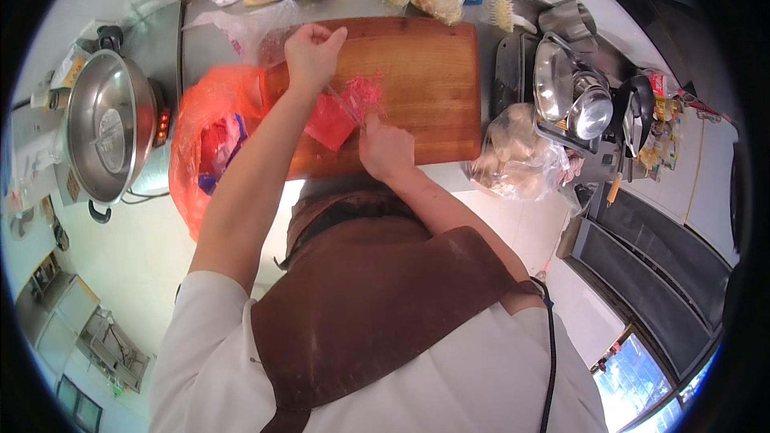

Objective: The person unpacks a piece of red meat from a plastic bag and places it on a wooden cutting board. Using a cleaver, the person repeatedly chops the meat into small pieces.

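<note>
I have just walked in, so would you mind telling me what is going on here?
A person in a brown apron is working at a wooden cutting board. Their right hand grips a knife, its blade between a flat red piece and a loose pile of pink shreds. The left hand is near the blade's far end, fingers curled; whether it holds anything is unclear. An orange-red plastic bag sits by the board's left side.

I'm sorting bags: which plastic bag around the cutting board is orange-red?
The large bag, left of the cutting board and partly behind the left forearm. The right bag and the rear bag holding yellowish pieces are clear.
</note>
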Available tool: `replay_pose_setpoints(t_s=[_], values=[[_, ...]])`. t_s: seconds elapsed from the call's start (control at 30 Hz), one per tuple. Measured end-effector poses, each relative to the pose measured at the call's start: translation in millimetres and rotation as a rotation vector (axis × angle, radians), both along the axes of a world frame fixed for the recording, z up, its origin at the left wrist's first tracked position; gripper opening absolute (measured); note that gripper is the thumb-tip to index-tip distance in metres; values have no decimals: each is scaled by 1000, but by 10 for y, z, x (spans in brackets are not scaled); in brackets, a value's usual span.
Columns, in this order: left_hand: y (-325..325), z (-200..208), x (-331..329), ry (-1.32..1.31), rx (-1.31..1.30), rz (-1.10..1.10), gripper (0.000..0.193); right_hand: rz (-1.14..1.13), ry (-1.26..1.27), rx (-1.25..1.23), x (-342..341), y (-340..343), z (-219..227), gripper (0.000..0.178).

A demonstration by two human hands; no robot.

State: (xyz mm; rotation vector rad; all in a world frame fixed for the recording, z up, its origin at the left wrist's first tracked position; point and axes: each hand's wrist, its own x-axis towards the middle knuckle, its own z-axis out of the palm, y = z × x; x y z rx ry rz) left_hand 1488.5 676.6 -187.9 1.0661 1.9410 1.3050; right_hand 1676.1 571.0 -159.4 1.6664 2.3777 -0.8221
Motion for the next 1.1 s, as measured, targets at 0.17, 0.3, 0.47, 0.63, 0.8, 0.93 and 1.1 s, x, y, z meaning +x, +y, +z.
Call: replay_pose_setpoints(t_s=[0.17, 0.3, 0.47, 0.63, 0.8, 0.93, 1.1], values=[[125, -105, -20, -163, 0, -68, 33, -67, 125, 6, 17, 63, 34, 25], [-37, -9, -77, -126, 46, -77, 39, -220, 103, 20, 116, 141, -50, 24], [-1080, 138, -29, 647, -316, -274, 84, -347, 222, 39, 233, 285, -215, 24], [-1493, -45, 182, 587, -413, -348, 121, -357, 248, 51, 226, 330, -296, 24], [-1569, 133, -78, 392, -432, -244, 114, -270, 232, -40, 305, 175, -236, 23], [-1743, 305, -257, 374, -404, -130, 113, -56, 268, -122, 146, 2, -297, 24], [-1830, 292, -260, 403, -391, -174, 112, -54, 212, -208, 54, -2, -444, 28]])
